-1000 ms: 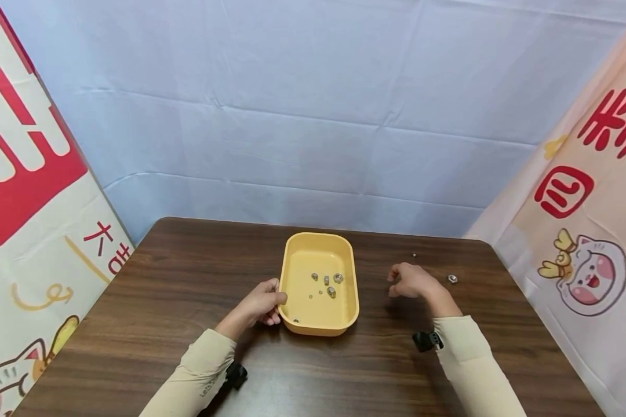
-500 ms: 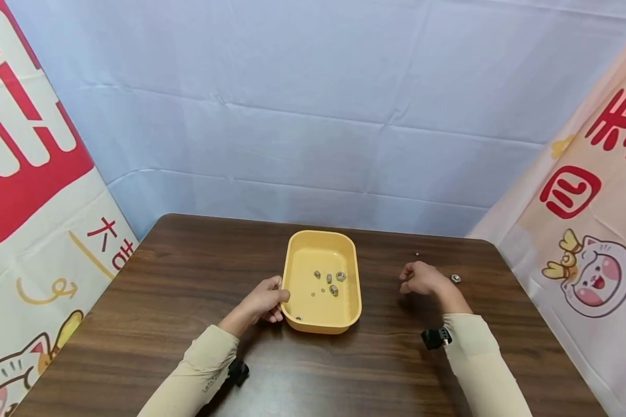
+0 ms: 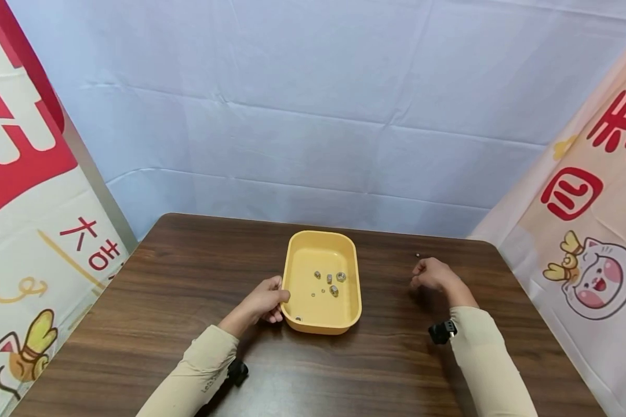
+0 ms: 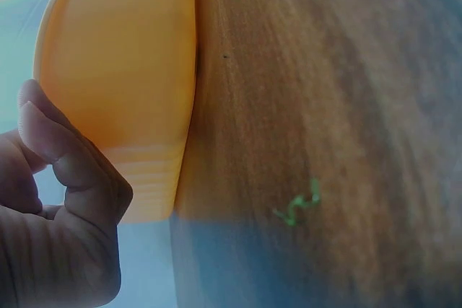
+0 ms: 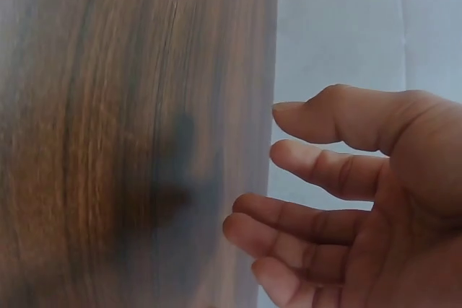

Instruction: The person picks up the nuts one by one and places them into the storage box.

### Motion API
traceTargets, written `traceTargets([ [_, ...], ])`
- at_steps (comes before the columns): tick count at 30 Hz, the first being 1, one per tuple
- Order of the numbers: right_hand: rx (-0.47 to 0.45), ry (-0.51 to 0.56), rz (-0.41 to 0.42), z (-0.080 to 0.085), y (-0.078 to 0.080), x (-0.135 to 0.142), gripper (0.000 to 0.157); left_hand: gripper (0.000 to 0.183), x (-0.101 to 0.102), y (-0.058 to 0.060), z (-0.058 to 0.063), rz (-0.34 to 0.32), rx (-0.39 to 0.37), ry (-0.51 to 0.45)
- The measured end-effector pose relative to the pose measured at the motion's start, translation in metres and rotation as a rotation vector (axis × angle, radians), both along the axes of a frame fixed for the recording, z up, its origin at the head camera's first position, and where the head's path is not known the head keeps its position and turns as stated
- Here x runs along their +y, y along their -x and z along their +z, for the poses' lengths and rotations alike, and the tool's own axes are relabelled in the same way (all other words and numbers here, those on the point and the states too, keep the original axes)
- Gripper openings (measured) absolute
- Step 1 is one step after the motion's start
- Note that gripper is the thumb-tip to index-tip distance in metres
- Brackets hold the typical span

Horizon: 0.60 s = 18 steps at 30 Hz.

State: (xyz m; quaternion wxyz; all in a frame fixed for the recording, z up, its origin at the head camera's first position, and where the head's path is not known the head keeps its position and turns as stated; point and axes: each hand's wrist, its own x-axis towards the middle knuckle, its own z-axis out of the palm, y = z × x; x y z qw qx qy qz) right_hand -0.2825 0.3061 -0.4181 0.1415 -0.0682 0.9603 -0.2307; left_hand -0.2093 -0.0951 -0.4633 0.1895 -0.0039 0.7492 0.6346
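My left hand [image 3: 265, 299] grips the left rim of a yellow tray [image 3: 321, 330] standing on the table, with the thumb over the edge. In the left wrist view the fingers [image 4: 90, 178] bend against the tray's side wall [image 4: 119, 84]. Several metal nuts [image 3: 334, 291] of different sizes lie in the tray, one of them [image 3: 298, 318] in the near left corner. Over the right part of the table hovers my right hand [image 3: 438, 276], its fingers loosely bent and holding nothing, as the right wrist view shows. A tiny nut [image 3: 417, 255] lies just beyond it.
The brown wooden table [image 3: 313, 382] ends at a pale cloth backdrop [image 3: 313, 145]. Printed cloths hang at the left and right sides. A small green curl [image 4: 297, 203] shows in the left wrist view.
My right hand has moved to the right, away from the tray. The larger nut on the right, seen earlier, is now hidden by that hand. The left hand keeps its grip.
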Motion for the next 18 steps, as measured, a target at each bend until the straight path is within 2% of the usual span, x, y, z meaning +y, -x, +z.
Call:
traceTargets([
  [11, 0.034, 0.154, -0.081, -0.012, 0.013, 0.011, 0.027, 0.011, 0.001, -0.002, 0.002, 0.012, 0.011, 0.018],
  [18, -0.055, 0.401, -0.233, -0.022, 0.018, 0.018, 0.03, 0.01, 0.001, -0.002, 0.003, 0.01, 0.011, 0.033],
])
